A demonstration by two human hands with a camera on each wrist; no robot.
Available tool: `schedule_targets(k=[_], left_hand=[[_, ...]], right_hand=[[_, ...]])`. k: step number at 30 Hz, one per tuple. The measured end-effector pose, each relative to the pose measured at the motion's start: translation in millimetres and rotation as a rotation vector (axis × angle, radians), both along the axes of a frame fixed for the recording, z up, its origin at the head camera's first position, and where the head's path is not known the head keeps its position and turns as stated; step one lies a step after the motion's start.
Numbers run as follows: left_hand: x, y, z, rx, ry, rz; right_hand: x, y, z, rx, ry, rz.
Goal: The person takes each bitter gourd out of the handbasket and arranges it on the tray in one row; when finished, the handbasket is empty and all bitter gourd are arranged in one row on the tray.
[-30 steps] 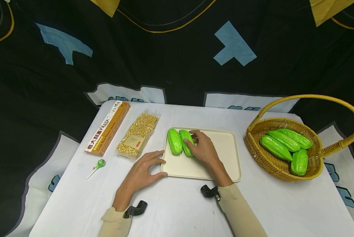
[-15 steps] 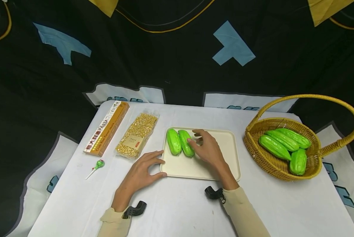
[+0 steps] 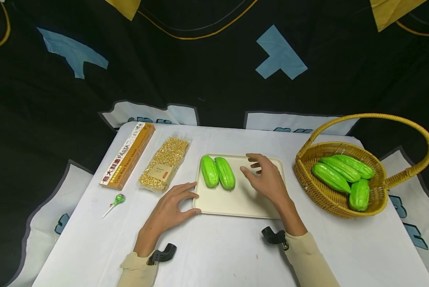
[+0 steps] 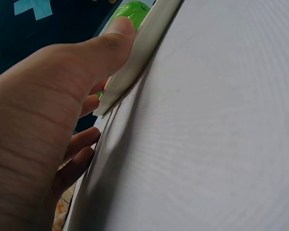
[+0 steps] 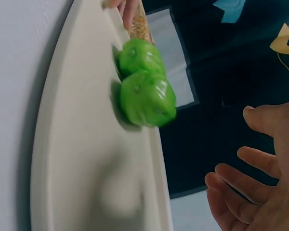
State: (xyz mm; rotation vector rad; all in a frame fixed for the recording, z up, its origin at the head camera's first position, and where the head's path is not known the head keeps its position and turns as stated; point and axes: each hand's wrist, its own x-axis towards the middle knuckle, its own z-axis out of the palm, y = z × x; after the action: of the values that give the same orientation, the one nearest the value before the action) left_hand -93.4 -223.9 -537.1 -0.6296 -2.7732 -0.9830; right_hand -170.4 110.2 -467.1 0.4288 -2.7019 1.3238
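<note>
Two glossy bright green, ridged, cucumber-shaped vegetables lie side by side on the left half of a cream tray (image 3: 207, 203): a left one (image 3: 209, 171) and a right one (image 3: 225, 173). My right hand (image 3: 269, 179) hovers over the tray's right half, fingers spread and loosely bent, holding nothing; the right wrist view shows a gap between that hand (image 5: 260, 178) and the vegetables. My left hand (image 3: 169, 209) rests at the tray's left edge, thumb near the front corner and fingertips along the side. In the left wrist view its thumb (image 4: 113, 45) overlaps the tray rim.
A wicker basket (image 3: 307, 189) with a tall handle stands at the right, with several similar green vegetables inside. Left of the tray lie a bag of corn kernels (image 3: 171, 153), a pasta box (image 3: 129, 155) and a green-wrapped lollipop (image 3: 119, 199). A dark curtain hangs behind the table.
My right hand has let go of the right green vegetable and drawn away to the right over the tray. My left hand has stayed at the tray's left edge.
</note>
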Motion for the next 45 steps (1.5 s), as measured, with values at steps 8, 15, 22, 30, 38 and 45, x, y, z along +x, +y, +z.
schedule_targets(k=[8,15,22,30,38,45], left_hand=[[-0.5,-0.1,-1.0,0.01,-0.007,0.0],[0.2,-0.9,0.9,0.013,0.005,0.0],[1.3,-1.5,1.1,0.018,0.006,0.0],[0.8,-1.1,1.1,0.019,0.015,-0.003],[0.0,-2.0,0.0,0.023,0.024,-0.004],[-1.2,-0.8,-1.1,0.029,0.016,-0.004]], right_hand=[[7.4,31.1,1.9,0.046,0.024,-0.05],[16.6,57.4,6.1,0.067,0.036,-0.084],[27.0,78.7,14.1,0.088,0.07,-0.121],[36.2,101.4,24.4,0.121,0.107,-0.165],[41.6,123.7,32.3,0.14,0.086,-0.186],[44.5,147.0,32.8,0.173,0.065,-0.197]])
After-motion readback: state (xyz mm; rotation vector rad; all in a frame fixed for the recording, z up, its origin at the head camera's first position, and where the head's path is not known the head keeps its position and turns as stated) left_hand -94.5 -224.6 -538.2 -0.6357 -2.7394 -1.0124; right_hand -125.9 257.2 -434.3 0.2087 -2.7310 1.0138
